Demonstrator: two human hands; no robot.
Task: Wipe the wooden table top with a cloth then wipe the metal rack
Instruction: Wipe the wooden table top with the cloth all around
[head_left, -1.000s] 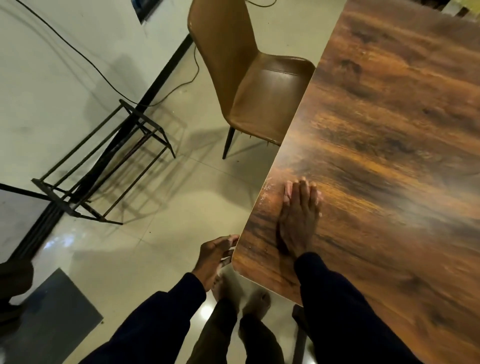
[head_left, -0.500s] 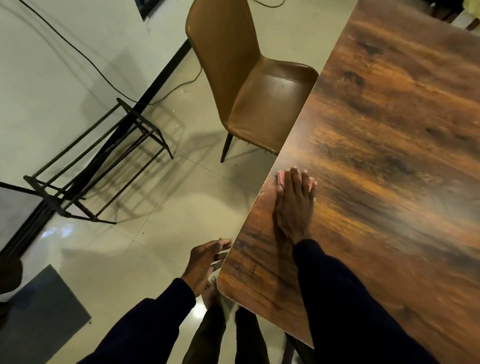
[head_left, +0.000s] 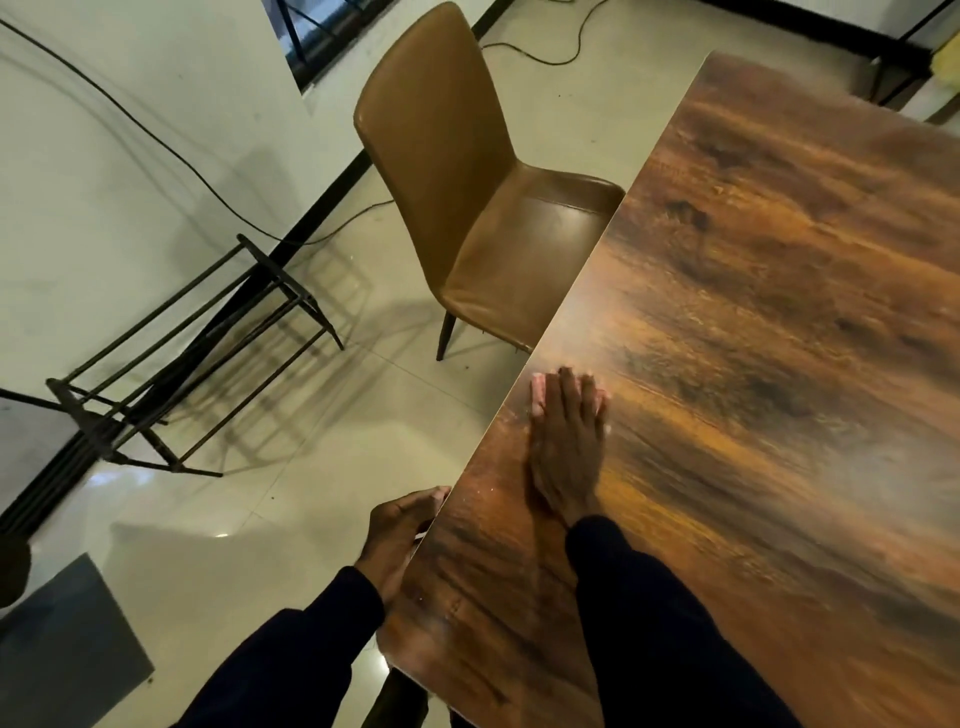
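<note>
your right hand (head_left: 567, 441) lies flat, fingers together, pressing a pale cloth (head_left: 538, 396) near the table (head_left: 779, 338) edge; your left hand (head_left: 400, 535) grips that edge. tabletop wiping underway; the metal rack (head_left: 176, 374) waits on the floor.

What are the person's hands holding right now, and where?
The right hand lies flat, pressing a pale cloth onto the table top; only its edges show past the fingertips. The left hand grips the table's near edge.
</note>
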